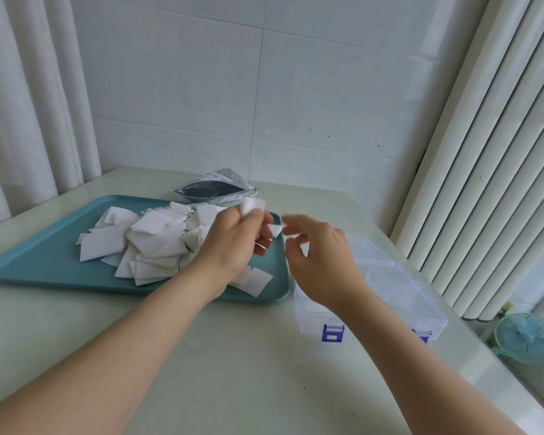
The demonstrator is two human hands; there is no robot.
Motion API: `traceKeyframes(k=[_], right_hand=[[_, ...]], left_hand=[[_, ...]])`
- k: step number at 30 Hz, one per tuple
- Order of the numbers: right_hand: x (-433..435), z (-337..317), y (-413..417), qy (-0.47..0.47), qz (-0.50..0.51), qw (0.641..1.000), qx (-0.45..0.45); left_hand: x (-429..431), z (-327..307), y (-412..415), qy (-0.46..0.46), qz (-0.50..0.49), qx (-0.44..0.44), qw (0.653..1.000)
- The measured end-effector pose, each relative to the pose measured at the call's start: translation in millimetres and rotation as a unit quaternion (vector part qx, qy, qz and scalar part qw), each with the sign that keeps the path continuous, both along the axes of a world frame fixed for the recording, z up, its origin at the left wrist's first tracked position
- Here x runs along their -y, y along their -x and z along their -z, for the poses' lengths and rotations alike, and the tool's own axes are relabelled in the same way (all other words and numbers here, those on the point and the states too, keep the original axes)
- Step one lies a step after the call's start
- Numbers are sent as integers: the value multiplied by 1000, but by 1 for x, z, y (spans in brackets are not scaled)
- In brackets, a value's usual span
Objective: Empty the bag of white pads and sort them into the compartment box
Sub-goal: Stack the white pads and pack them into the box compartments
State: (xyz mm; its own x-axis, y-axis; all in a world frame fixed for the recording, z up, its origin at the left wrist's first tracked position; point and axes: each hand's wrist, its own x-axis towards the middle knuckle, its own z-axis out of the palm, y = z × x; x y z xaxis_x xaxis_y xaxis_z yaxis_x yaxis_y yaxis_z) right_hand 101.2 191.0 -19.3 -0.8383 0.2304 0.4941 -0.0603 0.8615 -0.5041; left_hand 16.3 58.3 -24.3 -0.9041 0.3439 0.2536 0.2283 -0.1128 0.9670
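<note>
Above the right end of the flat teal plastic tray (44, 265), the left hand (233, 243) pinches a few white square pads (254, 206). The right hand (321, 259) is blurred with its fingers curled, and I cannot tell whether it holds anything. The stack is best squared first, then lifted over the tray rim into the clear plastic compartment box (390, 287) just right of the tray.

Left hand (236, 243) gripping white pads (253, 206) over teal tray (44, 262), right hand (318, 255) blurred, above compartment box (390, 296)
</note>
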Motion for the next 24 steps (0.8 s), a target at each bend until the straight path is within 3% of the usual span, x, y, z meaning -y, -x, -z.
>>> traceKeyframes(k=[3, 7, 11, 19, 24], right_hand=[[7, 4, -2, -84, 35, 994, 60], [25, 9, -4, -242, 37, 962, 120], [39, 13, -2, -305, 27, 943, 128], [38, 16, 4, -283, 41, 949, 136], [31, 9, 0, -220, 69, 970, 81]], left_hand=[[4, 1, 8, -6, -71, -11, 997], [9, 5, 13, 4, -90, 6, 996], [8, 6, 13, 12, -100, 13, 995], [9, 7, 13, 18, -64, 11, 998], [10, 4, 10, 20, -39, 25, 999]])
